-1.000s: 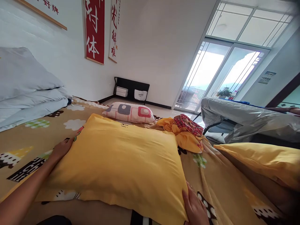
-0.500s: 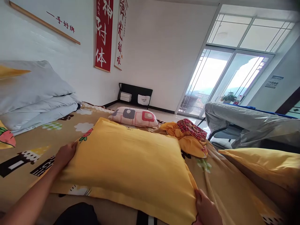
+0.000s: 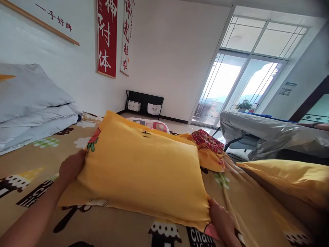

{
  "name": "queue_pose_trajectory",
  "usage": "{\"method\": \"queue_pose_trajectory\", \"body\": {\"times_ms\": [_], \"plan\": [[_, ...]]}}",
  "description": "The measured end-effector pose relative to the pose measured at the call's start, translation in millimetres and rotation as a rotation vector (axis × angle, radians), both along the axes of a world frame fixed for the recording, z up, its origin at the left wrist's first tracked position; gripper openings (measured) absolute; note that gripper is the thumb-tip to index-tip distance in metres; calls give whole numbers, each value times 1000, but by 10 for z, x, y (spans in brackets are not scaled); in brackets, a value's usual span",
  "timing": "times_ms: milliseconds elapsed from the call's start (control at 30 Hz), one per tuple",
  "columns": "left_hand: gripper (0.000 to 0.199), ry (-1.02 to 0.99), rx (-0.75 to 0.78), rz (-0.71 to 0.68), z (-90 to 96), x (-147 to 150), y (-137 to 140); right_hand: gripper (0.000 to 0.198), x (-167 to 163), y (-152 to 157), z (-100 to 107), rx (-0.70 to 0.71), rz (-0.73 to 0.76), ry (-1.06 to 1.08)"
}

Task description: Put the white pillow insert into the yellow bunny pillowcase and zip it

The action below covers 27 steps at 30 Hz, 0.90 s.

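A plump yellow pillow [image 3: 144, 168] is held between my two hands above the patterned bed sheet [image 3: 128, 226], its far edge tilted up. My left hand [image 3: 73, 164] grips its left side, close to a printed strawberry-like corner figure. At the right side, near the front corner, my right hand [image 3: 221, 216] is closed on the pillow's edge. The fingertips of both hands are partly hidden by the fabric. Behind the pillow, a pink and white patterned cushion [image 3: 154, 124] shows only its top.
Crumpled orange cloth [image 3: 212, 163] and red checked cloth [image 3: 207, 140] lie past the pillow's right end. Another yellow pillow [image 3: 290, 175] is at the right. Grey pillows [image 3: 38, 89] are stacked at the left. A plastic-covered table [image 3: 257, 127] stands beyond, with a person's arm [image 3: 318, 126] at its edge.
Both hands have lifted the yellow pillow and tilted its far edge upward, so it now hides most of the patterned cushion. More of the sheet shows in front. A person's arm has appeared at far right.
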<state>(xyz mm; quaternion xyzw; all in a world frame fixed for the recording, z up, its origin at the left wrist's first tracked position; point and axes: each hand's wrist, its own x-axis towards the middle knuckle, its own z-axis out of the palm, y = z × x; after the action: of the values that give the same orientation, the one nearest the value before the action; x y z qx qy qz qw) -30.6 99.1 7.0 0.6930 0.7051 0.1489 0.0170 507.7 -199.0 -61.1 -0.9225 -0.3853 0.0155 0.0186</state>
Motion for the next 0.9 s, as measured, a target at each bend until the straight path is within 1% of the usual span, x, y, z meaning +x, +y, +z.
{"method": "queue_pose_trajectory", "body": {"times_ms": [33,67,100,133,200,267,367,500,567,633,700,733,800,833,867,900], "plan": [[55,3,-62,-26,-167,-17,-15,41,-11,4,-74,-16,-6,-14],[53,16,-83,-34,-302,-25,-29,42,-15,10,-112,-22,-13,-34],[52,44,-76,-40,-395,-24,-38,43,-13,19,-121,-18,-17,-53],[52,85,-51,-41,-449,-15,-39,44,-8,29,-111,-8,-15,-67],[50,167,21,-48,-469,11,-20,43,2,52,-86,-9,-17,-71],[48,172,39,-50,-451,34,15,40,3,66,-110,-39,-21,-62],[50,92,-17,-32,-479,47,46,39,-3,65,-236,-85,-5,-70],[59,55,-51,16,-551,59,23,40,-22,70,-375,-73,10,-93],[58,77,-69,3,-496,72,6,39,-22,89,-365,-69,15,-101],[54,141,-37,-33,-339,86,0,38,8,104,-269,-73,29,-106],[52,190,80,-39,-108,90,1,39,71,86,-94,-54,37,-89],[52,181,155,-22,6,83,-1,40,107,57,5,-32,31,-81],[56,88,293,65,161,45,-15,44,161,-33,166,42,-2,-76],[58,30,319,114,177,17,-30,48,169,-86,201,85,-34,-71],[59,-10,294,141,147,-13,-50,50,160,-137,199,116,-59,-58],[58,-30,227,136,76,-41,-76,50,136,-181,157,133,-75,-38]]}}
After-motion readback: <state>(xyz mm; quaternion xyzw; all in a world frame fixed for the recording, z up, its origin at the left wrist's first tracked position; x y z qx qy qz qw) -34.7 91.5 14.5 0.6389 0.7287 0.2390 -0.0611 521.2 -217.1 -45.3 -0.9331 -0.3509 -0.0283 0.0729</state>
